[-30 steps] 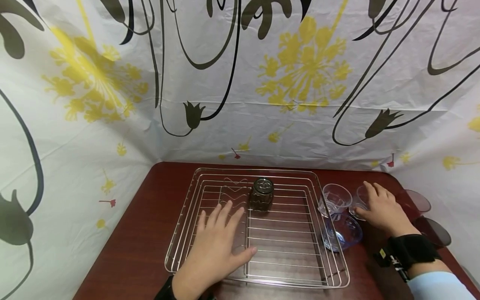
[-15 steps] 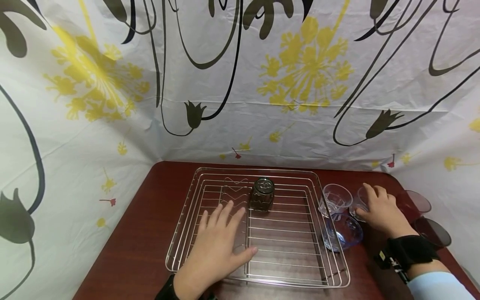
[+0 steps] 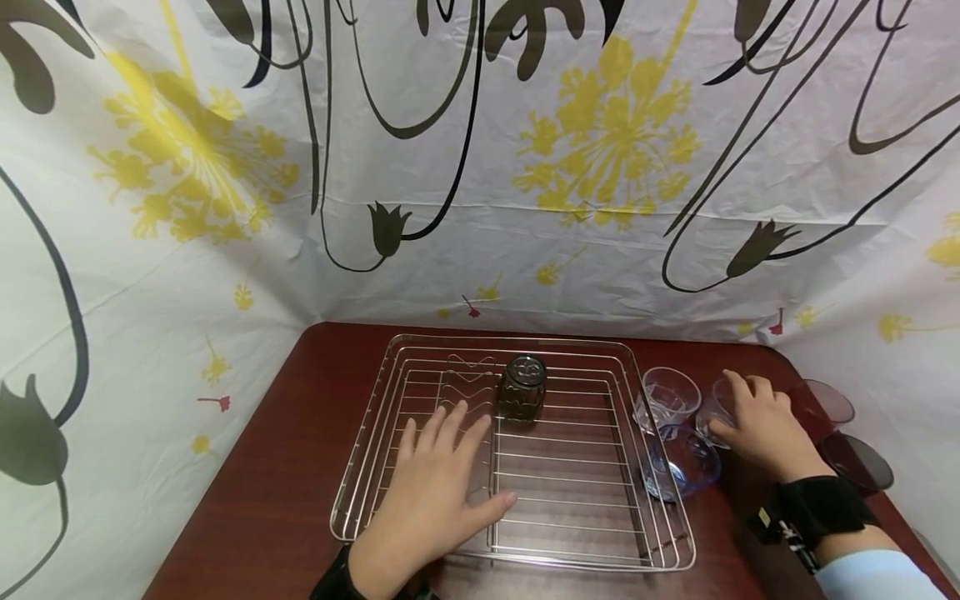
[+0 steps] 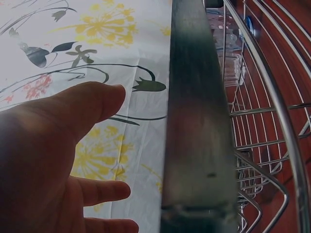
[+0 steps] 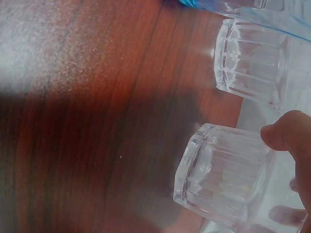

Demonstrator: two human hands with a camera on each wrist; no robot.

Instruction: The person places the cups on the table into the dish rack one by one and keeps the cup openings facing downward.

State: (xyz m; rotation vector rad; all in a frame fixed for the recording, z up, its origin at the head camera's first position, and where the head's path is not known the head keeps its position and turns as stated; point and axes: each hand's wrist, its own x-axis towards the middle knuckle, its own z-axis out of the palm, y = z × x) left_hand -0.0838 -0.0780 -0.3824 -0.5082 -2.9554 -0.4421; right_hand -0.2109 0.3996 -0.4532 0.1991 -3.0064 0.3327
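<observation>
Head camera looks down on a dark red wooden table [image 3: 285,467] walled on three sides by a white curtain [image 3: 525,250] printed with yellow flowers and black stems. The left hand [image 3: 431,500] lies flat, fingers straight and spread, on the wires of a steel dish rack [image 3: 570,500], holding nothing. Near the rack's far side a dark ribbed glass [image 3: 522,387] stands upside down, just beyond that hand's fingertips.

Off the rack's right edge, the right hand [image 3: 761,429] curls its fingers round a clear faceted glass [image 3: 720,404] standing on the table; in the right wrist view a fingertip presses on that glass's wall [image 5: 226,177], though how firmly it grips is hard to judge. A second clear glass [image 3: 667,398] stands just beside it, nearer the rack, and a blue-tinted glass [image 3: 686,467] lies tipped against the rack's edge. Two dark red-tinted glasses [image 3: 843,433] stand at the table's right edge behind the hand.
</observation>
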